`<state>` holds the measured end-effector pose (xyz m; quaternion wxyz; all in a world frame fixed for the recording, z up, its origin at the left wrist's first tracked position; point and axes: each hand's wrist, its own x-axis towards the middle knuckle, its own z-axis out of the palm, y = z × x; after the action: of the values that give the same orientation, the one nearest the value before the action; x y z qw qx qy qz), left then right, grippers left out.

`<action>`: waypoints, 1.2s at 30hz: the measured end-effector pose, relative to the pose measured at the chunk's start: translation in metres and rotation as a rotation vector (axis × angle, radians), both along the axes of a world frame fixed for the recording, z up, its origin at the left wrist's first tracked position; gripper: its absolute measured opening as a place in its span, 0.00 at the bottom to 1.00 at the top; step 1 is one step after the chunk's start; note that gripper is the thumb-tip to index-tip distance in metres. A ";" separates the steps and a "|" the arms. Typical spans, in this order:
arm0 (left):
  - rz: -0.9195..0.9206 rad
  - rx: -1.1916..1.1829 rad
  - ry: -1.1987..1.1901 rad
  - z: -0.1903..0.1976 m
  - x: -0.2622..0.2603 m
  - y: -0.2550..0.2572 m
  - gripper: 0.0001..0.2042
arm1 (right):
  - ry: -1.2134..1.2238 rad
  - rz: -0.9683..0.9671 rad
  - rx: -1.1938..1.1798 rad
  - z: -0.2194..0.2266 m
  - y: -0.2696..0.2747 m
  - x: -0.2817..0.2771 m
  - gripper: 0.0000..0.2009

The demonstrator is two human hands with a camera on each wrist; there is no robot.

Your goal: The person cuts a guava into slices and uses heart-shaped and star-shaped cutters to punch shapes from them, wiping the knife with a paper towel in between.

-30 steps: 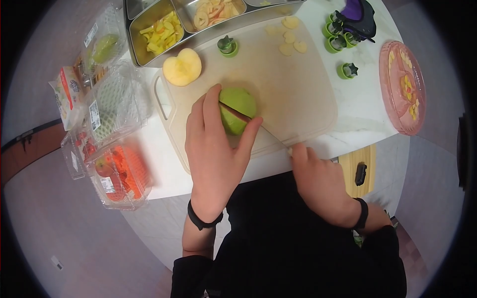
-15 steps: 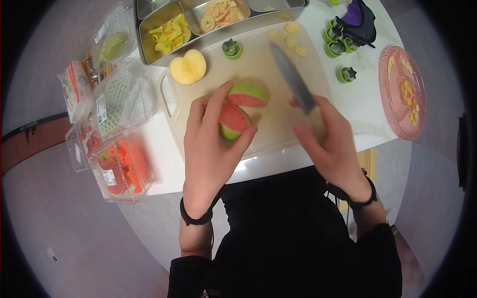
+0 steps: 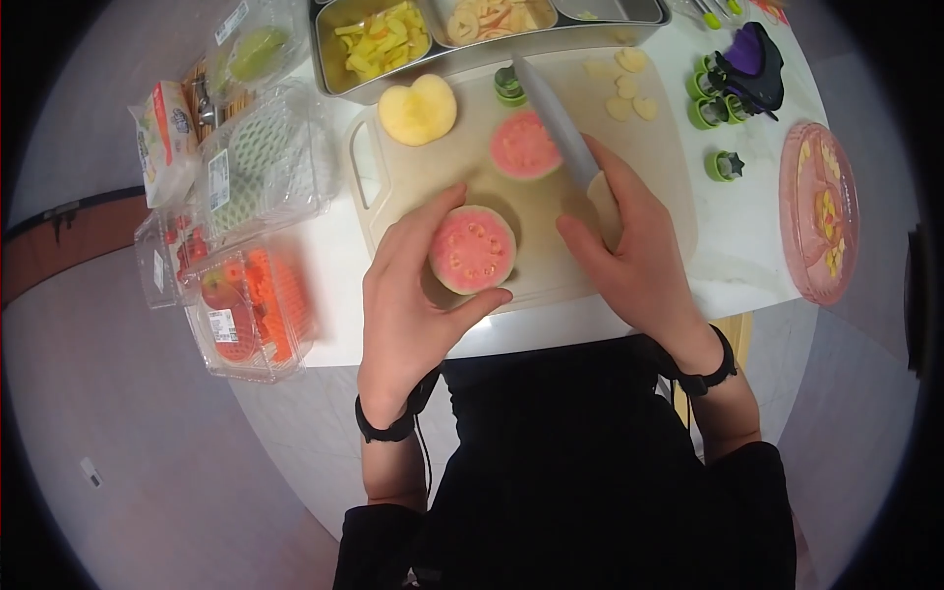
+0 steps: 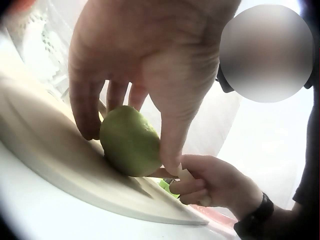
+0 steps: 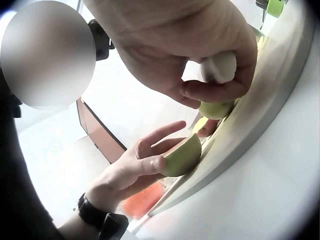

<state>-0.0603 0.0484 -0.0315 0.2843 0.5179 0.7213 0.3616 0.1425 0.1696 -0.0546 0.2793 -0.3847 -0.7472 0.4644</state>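
My left hand (image 3: 408, 270) holds a guava half (image 3: 473, 250) between thumb and fingers, its pink seeded face turned up. In the left wrist view its green skin (image 4: 130, 142) shows under the palm. My right hand (image 3: 639, 246) grips a kitchen knife (image 3: 560, 118) by its pale handle, the blade pointing away from me and up the board. Left of the blade, the second guava half (image 3: 524, 147) lies on the cutting board (image 3: 649, 187), also pink side up. In the right wrist view, the end of the handle (image 5: 220, 67) pokes out of the right fist.
A halved apple (image 3: 418, 110) and a green cutter (image 3: 508, 87) sit at the board's far side, near thin cut slices (image 3: 629, 84). Behind stands a metal divided tray (image 3: 472, 49) of fruit pieces. Plastic fruit boxes (image 3: 256, 315) line the left; more cutters (image 3: 725, 165) and a pink plate (image 3: 821, 211) stand right.
The guava, cut through by the knife a second ago, has come apart into two halves with pink faces up. The right hand has lifted the knife away and turned the blade forward.
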 end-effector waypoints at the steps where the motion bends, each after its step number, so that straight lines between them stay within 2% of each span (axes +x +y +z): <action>1: -0.012 0.008 0.009 -0.001 -0.002 -0.001 0.47 | -0.009 -0.004 0.005 0.000 0.000 0.001 0.33; 6: -0.063 -0.018 0.025 -0.004 -0.006 -0.006 0.46 | -0.055 -0.026 0.009 0.004 -0.004 0.007 0.34; 12: -0.062 0.065 0.133 -0.010 -0.005 -0.009 0.46 | -0.080 -0.038 0.037 0.002 -0.009 0.012 0.34; 15: -0.007 0.068 0.055 -0.011 -0.004 -0.009 0.43 | -0.068 -0.076 0.059 -0.001 -0.011 0.016 0.34; 18: 0.156 0.044 -0.146 -0.012 0.008 -0.011 0.37 | 0.006 -0.105 0.001 -0.001 -0.014 0.021 0.33; 21: 0.121 0.099 0.013 -0.011 0.016 -0.009 0.33 | -0.102 -0.074 -0.101 0.024 -0.023 0.027 0.31; 27: 0.000 0.140 0.195 -0.010 0.032 0.000 0.36 | -0.173 0.086 -0.086 0.037 -0.040 0.037 0.30; 31: -0.004 0.161 0.128 -0.014 0.045 0.000 0.39 | -0.222 0.125 0.024 0.036 -0.048 0.038 0.30; 36: -0.039 0.231 0.199 -0.013 0.051 0.000 0.38 | -0.278 0.103 0.041 0.039 -0.052 0.041 0.30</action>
<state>-0.0091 0.0483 -0.0449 0.1570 0.5942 0.6892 0.3837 0.1832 0.1176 -0.0154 0.1568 -0.4006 -0.8068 0.4050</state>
